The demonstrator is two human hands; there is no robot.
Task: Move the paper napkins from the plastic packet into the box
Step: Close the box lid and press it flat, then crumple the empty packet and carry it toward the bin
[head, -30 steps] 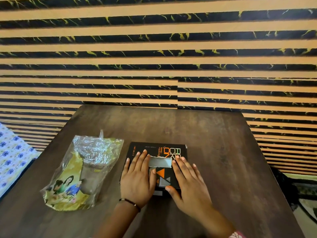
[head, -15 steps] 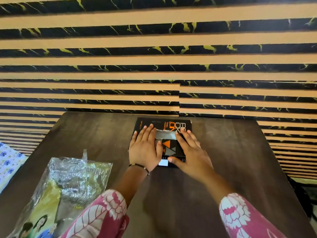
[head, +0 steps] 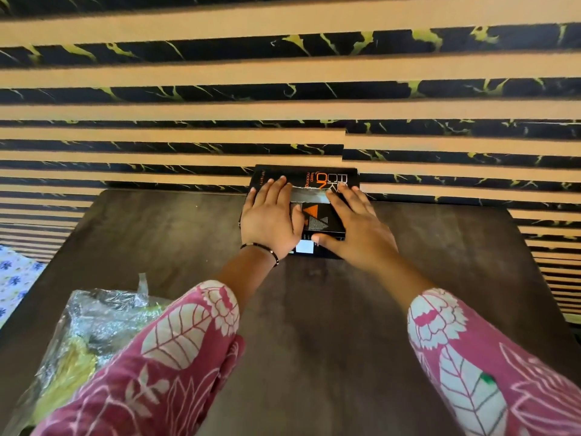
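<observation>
Box point(head: 317, 212), black with orange lettering and orange and grey triangles, lies flat at the far edge of the dark wooden worktop point(head: 393, 309), in the upper middle of the frame, with its far end against the striped wall point(head: 283, 99). Both hands lie flat on its lid: the left hand point(head: 270, 218) covers the left part, fingers straight and together, a thin dark bracelet point(head: 261, 248) at the wrist; the right hand point(head: 355, 228) covers the right part, fingers spread and straight, thumb stretched along the near edge. Neither hand grips anything. A grey strip point(head: 309, 196) shows on the lid between the fingertips. Plastic packet point(head: 94, 325), crinkled and clear with yellow print, lies at the lower left of the frame, well apart from the box and partly hidden by the pink floral sleeve point(head: 163, 357). Whether napkins remain inside it cannot be told. A blue-flowered cloth point(head: 15, 278) shows at the left edge.
</observation>
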